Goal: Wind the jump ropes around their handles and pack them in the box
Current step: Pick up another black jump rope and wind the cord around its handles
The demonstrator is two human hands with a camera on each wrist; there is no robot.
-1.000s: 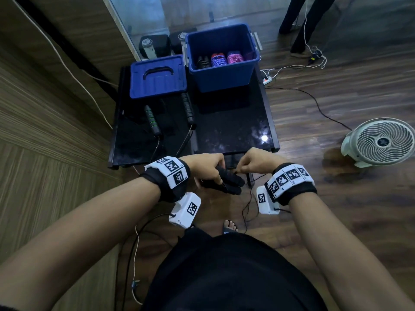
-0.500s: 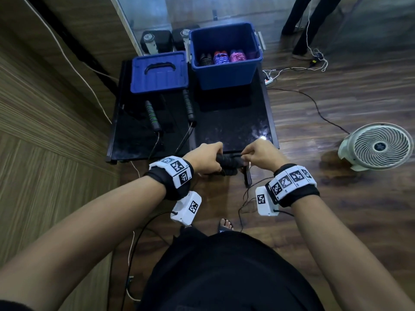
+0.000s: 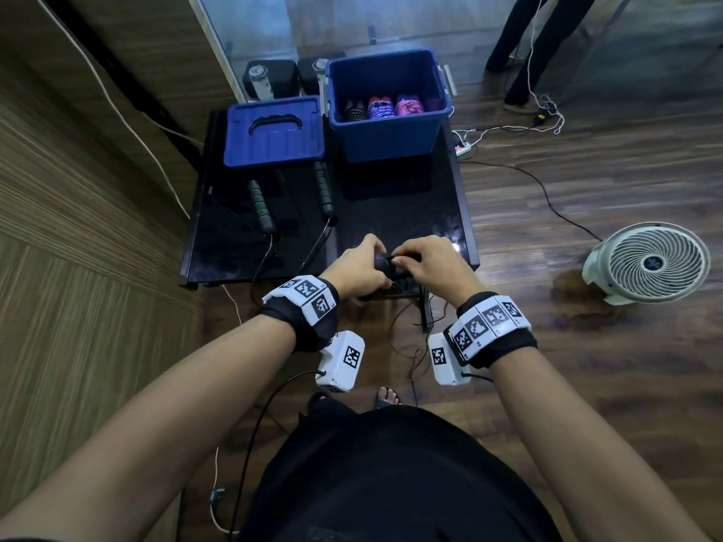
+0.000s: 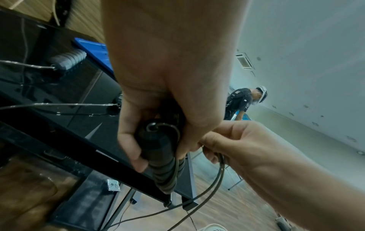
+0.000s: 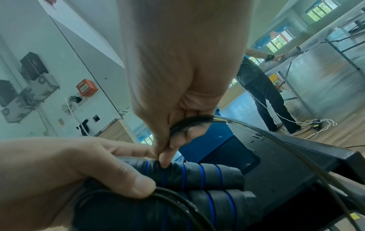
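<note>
Right wrist view: my left hand [image 5: 65,168] grips the paired handles [image 5: 207,187] while my right hand [image 5: 177,93] pinches the cord [image 5: 189,123]. Both have risen from below the desk [image 3: 391,213] edge, so winding is under way; the box [image 3: 385,136] waits beyond.

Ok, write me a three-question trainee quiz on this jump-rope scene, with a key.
1. True or false: the lid is on the blue box.
2. What does the left hand grip? A) a fan B) the paired blue-ringed handles C) the lid
3. Fill in: the right hand pinches the black ____.

Key: 1 false, the lid lies on the table beside the box; 2 B; 3 cord.
</note>
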